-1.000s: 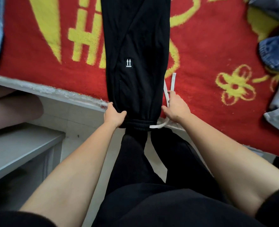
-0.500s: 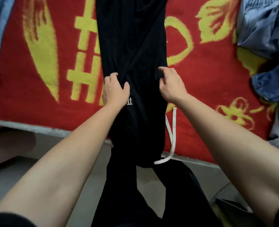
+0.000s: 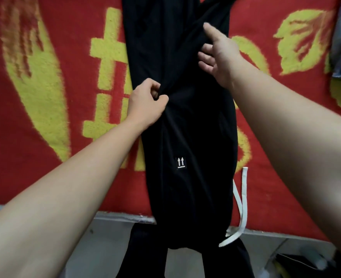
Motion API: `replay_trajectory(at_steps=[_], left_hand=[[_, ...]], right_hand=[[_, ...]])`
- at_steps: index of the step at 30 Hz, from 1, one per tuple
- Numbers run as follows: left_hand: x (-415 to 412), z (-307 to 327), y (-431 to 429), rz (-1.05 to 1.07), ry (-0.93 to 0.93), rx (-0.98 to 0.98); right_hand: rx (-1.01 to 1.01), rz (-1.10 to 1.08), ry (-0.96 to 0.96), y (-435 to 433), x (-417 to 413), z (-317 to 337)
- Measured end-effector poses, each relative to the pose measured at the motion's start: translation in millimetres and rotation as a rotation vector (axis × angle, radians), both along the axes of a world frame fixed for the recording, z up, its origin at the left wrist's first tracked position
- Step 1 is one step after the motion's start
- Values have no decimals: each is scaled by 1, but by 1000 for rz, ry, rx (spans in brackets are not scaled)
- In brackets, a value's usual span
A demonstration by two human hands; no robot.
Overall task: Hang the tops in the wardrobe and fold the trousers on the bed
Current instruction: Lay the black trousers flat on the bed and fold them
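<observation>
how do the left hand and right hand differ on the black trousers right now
The left hand is curled, pinching a bunch of cloth at the left edge of the black trousers; the right hand has looser, spread fingers and no clear grip. The left hand sits nearer the person; the right hand reaches farther up the bed, at the right edge. Both are on the trousers.

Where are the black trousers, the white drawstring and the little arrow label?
black trousers [image 3: 195, 127], head view, middle of the fabric.
white drawstring [image 3: 244, 197], head view, on the straight hanging strip.
arrow label [image 3: 181, 162], head view, its centre.
</observation>
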State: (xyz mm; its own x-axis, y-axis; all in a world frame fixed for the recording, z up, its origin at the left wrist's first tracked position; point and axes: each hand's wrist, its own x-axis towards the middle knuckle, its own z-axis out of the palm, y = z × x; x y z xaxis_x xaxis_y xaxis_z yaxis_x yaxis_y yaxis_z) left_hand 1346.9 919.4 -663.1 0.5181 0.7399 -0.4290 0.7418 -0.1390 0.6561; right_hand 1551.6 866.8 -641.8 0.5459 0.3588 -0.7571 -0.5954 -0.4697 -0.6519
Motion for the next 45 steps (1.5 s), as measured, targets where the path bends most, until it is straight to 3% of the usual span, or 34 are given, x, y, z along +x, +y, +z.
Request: replay_trajectory(at_steps=[3,8,10,11,14,15,18,24,26,27,30,33,37,41,45], left_hand=[[-5,6,11,19,-40,-100],[-2,15,19,127,-166,-120],[-5,11,26,271,-181,-129],[-9,6,31,336,-152,-121],[-23,-12,44,460,8,-196],[-25,-16,45,457,30,-242],[-24,-19,39,311,34,-233],[-34,-27,37,193,11,-108],[-31,-26,34,187,54,-91],[-29,-25,33,179,80,-76],[-28,-26,34,183,99,-62],[-28,-25,37,207,68,-97],[-25,-19,40,195,98,-134],[-32,-17,26,244,67,-65],[-53,-13,-29,257,112,68]], right_hand=[[-18,-52,-97,19,2,7],[-28,132,-759,76,-7,28],[-19,289,-887,102,-20,27],[-2,423,-857,112,-27,24],[-46,811,-523,123,-42,7],[-57,814,-464,119,-44,1],[-3,515,-444,96,-49,-9],[-61,581,-1104,16,-62,-13],[-141,721,-1337,-4,-65,-16],[-255,841,-1361,-9,-64,-20],[-547,1187,-1050,-13,-53,-36],[-457,1193,-952,-15,-40,-40],[-249,790,-1028,-34,-38,-26],[-437,419,-892,-79,-59,-20],[-610,358,-780,-153,-99,-15]])
